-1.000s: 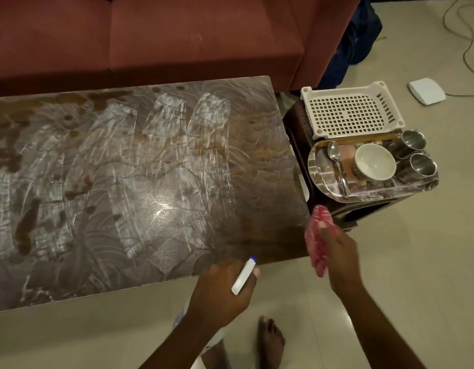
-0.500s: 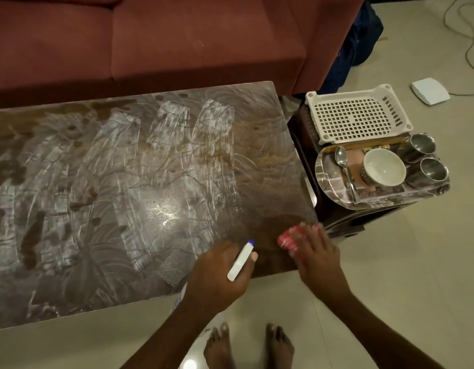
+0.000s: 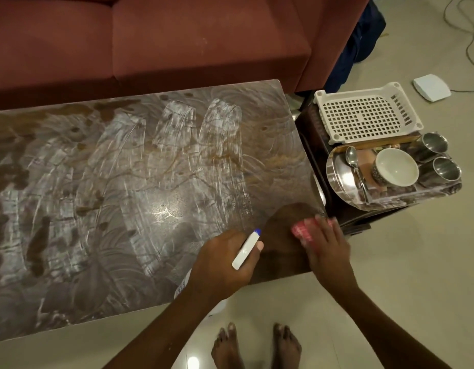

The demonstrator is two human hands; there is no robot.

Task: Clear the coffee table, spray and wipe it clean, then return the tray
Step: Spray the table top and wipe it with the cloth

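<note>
Cloth on the counter's right front corner, spray bottle held in the other hand.

The right hand (image 3: 327, 249) presses flat on a pink cloth (image 3: 303, 231) at the near right corner of the counter (image 3: 124, 195) — a dark wiped patch lies around it, white streaks cover the rest. The left hand (image 3: 222, 265) is clenched round a white bottle (image 3: 246, 249) with a blue tip, over the front edge. The tray (image 3: 345, 193) — with spoon (image 3: 353, 161), bowl (image 3: 395, 167) and two cups (image 3: 441, 158) — sits on a side stand just right of the counter, beside a white basket (image 3: 363, 115).
</note>
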